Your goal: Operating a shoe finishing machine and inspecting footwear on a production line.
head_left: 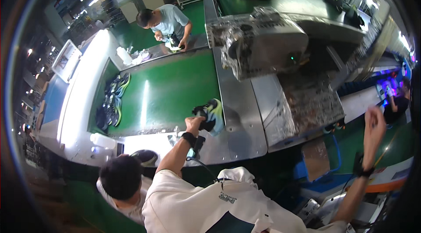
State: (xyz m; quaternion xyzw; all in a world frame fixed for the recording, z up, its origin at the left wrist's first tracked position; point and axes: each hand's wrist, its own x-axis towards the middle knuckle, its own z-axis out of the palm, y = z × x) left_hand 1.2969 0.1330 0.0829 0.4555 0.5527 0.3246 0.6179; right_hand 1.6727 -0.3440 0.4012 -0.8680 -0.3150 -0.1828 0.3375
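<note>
My left hand (194, 124) is closed on a dark sneaker (213, 119) with pale green and light blue parts. The sneaker is at the near right corner of the green conveyor belt (175, 79), by its metal edge. My right hand (375, 125) is raised far off to the right, away from the belt. It looks loosely open, its fingers slightly bent, and I see nothing in it. Several dark sneakers (115, 101) with light soles lie along the belt's left side.
Across the belt, a person (169, 24) handles a shoe. Another person (123, 184) sits close on my left, near a shoe (145, 157). A plastic-wrapped machine (263, 44) stands right of the belt, beneath an upper belt (285, 2) carrying shoes. A cardboard piece (315, 160) is below.
</note>
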